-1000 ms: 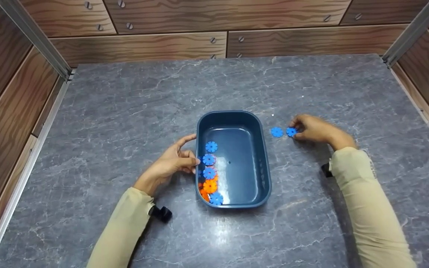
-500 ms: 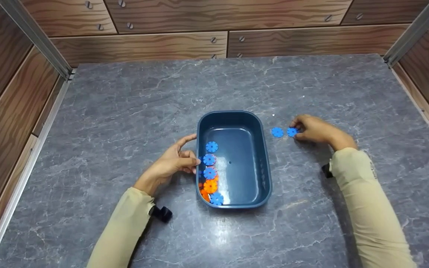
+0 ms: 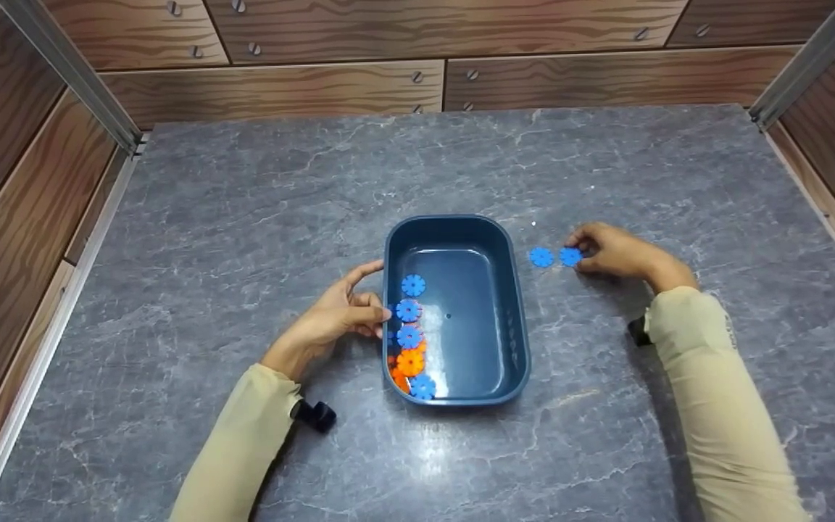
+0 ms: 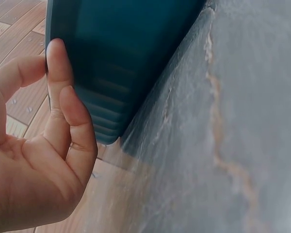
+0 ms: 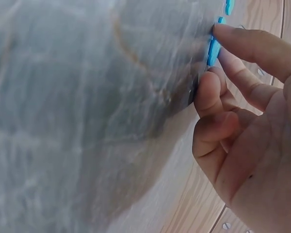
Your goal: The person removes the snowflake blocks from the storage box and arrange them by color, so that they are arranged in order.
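A dark blue plastic bin (image 3: pixel 472 326) stands mid-table. My left hand (image 3: pixel 338 312) grips its left wall, thumb at the rim and fingers against the outside, as the left wrist view shows. Along the bin's left inside lie several notched discs: blue discs (image 3: pixel 413 286) and orange discs (image 3: pixel 410 362), partly overlapping. Right of the bin, my right hand (image 3: pixel 617 252) pinches a blue notched disc (image 3: pixel 570 257) at the tabletop between thumb and finger. Another blue disc (image 3: pixel 541 257) lies flat just left of it. In the right wrist view the pinched disc (image 5: pixel 214 48) shows edge-on.
The grey marbled tabletop (image 3: pixel 280 188) surrounds the bin. Wood-patterned panels (image 3: pixel 272 94) wall the back and both sides, with metal posts (image 3: pixel 69 72) at the corners. A tiny white speck (image 3: pixel 533 224) lies beyond the discs.
Hands, bin and discs keep the same places and poses; the head view has only shifted very slightly.
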Motion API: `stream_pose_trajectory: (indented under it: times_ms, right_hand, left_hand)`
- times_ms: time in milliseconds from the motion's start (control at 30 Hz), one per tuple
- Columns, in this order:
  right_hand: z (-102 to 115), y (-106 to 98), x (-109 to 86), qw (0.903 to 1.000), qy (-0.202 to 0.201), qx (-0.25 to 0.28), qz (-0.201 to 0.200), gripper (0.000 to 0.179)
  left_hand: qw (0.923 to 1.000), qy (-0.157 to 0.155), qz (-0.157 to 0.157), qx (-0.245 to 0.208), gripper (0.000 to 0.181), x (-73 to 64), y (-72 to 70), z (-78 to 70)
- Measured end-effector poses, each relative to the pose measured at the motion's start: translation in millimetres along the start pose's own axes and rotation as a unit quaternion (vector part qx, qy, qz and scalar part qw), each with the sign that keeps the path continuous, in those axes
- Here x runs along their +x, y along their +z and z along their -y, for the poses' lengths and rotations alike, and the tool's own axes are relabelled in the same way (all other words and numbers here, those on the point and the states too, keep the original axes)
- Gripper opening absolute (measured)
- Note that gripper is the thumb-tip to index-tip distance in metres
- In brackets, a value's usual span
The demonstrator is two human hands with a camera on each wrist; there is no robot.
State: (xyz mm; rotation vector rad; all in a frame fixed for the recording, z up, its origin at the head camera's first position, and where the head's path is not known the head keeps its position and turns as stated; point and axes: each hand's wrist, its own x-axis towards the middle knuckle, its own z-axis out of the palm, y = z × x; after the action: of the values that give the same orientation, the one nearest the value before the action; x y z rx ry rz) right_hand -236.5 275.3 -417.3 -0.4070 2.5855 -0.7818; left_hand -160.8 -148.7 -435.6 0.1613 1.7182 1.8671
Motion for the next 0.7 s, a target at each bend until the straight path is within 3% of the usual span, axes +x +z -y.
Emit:
stream_pose_trajectory:
  times_ms: [367,700]
  right_hand:
    - [4.8,-4.1,-6.5,0.9998,0.003,0.015,-0.013,0.039]
    - [12.9,-15.1,-15.3,0.9980,-0.005,0.012,-0.061,0.043]
  left_hand:
    - [1.0000,-0.001,0.001,0.002,0.082,-0.2,1.4,-1.8]
    - [1.0000,0.001,0.000,-0.001,0.082,0.7,0.2,-0.4]
